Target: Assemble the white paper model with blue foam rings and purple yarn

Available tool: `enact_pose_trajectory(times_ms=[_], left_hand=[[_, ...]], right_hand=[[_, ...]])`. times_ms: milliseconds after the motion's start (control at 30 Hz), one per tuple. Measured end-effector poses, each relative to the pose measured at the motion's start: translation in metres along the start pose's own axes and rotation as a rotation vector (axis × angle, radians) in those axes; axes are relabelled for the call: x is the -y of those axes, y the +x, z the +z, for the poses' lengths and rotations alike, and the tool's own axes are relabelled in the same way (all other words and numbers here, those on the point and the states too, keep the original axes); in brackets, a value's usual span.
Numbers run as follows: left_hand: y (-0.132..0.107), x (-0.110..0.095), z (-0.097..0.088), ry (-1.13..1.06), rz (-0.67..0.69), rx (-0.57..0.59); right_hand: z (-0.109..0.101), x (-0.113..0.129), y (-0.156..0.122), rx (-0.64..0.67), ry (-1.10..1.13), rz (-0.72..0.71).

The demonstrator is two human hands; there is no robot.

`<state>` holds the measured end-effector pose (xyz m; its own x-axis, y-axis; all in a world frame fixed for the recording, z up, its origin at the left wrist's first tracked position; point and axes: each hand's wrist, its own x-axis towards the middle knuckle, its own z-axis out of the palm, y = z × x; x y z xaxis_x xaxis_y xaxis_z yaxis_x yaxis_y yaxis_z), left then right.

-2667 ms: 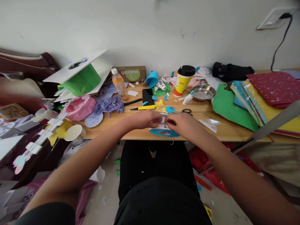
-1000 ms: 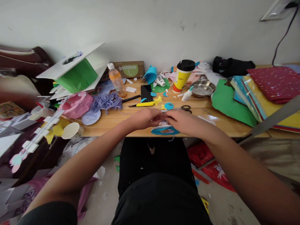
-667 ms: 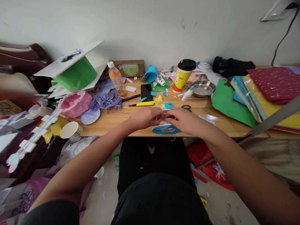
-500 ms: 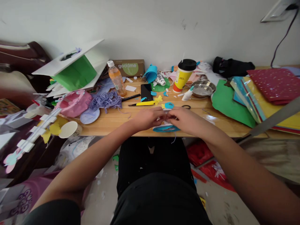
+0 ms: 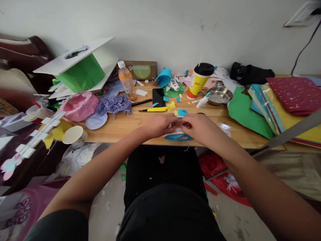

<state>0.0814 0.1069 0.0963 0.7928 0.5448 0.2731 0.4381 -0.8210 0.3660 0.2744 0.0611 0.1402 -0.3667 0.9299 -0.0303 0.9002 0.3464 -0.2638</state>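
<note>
At the table's front edge lies a blue and white paper piece (image 5: 178, 137), rounded at its near side, with a thin string hanging from it. My left hand (image 5: 164, 125) is over its left part, fingers bent and pinched together. From the other side my right hand (image 5: 197, 125) meets it, thumb and fingertips also pinched. The fingertips of both hands nearly touch above the piece; what lies between them is too small to tell. Just beyond the hands are a blue paper cutout (image 5: 182, 112), a yellow paper cutout (image 5: 171, 106) and a yellow utility knife (image 5: 156, 109).
A phone (image 5: 158, 97), a drink bottle (image 5: 127, 82), purple yarn (image 5: 115, 105) and a paper cup (image 5: 74, 135) stand left of centre. Rightward are a yellow coffee cup (image 5: 198, 82), a glue bottle (image 5: 202, 101), a metal bowl (image 5: 219, 96) and green sheet (image 5: 247, 115).
Both hands stay pinched over the blue and white piece with hardly any movement. The whole view has shifted slightly.
</note>
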Motion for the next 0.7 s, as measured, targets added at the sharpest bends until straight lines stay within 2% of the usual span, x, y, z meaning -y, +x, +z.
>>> enact_pose_trajectory(times_ms=[200, 433, 700], left_hand=[[0.002, 0.002, 0.006, -0.058, -0.024, -0.026], [-0.001, 0.001, 0.017, -0.115, -0.012, -0.141], [0.001, 0.0, 0.016, -0.099, 0.002, -0.143]], right_hand=[[-0.001, -0.004, 0.0, -0.005, 0.034, 0.037], [0.002, -0.005, -0.004, -0.083, 0.098, 0.057], [0.007, -0.009, -0.003, -0.127, 0.257, 0.095]])
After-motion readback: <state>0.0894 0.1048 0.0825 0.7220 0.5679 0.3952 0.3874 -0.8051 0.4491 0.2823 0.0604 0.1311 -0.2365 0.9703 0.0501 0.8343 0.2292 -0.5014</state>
